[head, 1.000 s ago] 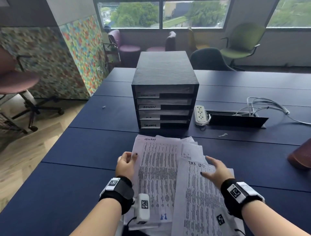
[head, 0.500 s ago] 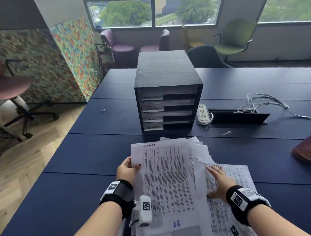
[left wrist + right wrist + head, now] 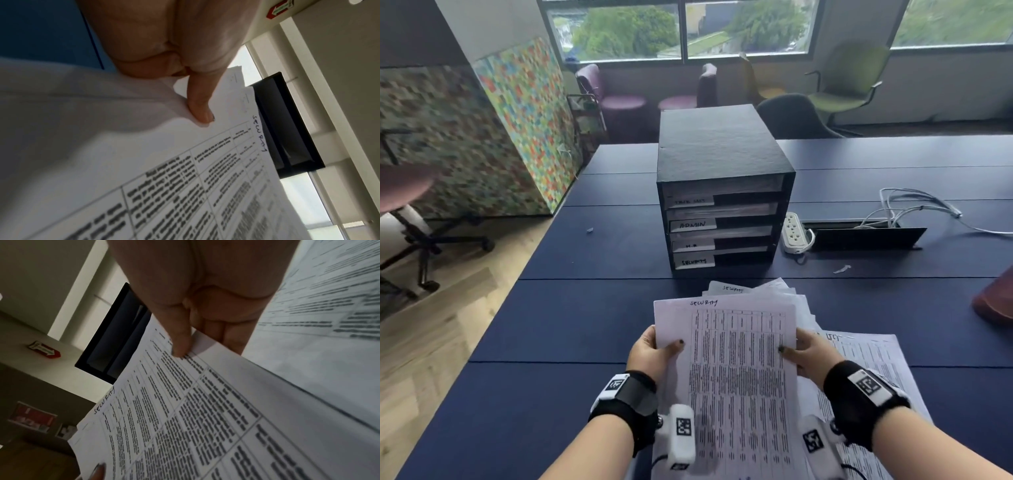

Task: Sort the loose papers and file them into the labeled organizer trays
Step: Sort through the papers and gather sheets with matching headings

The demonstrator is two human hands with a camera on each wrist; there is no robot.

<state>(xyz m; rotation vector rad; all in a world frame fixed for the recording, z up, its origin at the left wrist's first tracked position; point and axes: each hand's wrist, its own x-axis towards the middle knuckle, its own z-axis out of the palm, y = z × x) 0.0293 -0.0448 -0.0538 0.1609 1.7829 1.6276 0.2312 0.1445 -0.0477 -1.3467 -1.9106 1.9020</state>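
A printed sheet headed "SECURITY" [image 3: 729, 349] is held up over the loose paper pile [image 3: 767, 291] on the dark blue table [image 3: 571, 308]. My left hand [image 3: 650, 353] pinches its left edge, thumb on top [image 3: 199, 107]. My right hand [image 3: 806, 354] pinches its right edge, thumb on the print [image 3: 180, 340]. Another printed sheet [image 3: 873, 370] lies flat to the right. The black organizer [image 3: 722, 161] stands beyond, with four labelled trays; the lowest label reads "SECURITY" [image 3: 693, 262], and "ADMIN" [image 3: 692, 224] is second from the top.
A white power strip [image 3: 794, 233] and an open cable hatch [image 3: 859, 236] with loose white cables [image 3: 917, 205] lie right of the organizer. A reddish object [image 3: 995, 301] sits at the table's right edge. Office chairs stand behind and to the left.
My right hand left the sheet it had slid to the right and took the right edge of the "SECURITY" sheet. Both hands now hold that sheet, raised off the pile.
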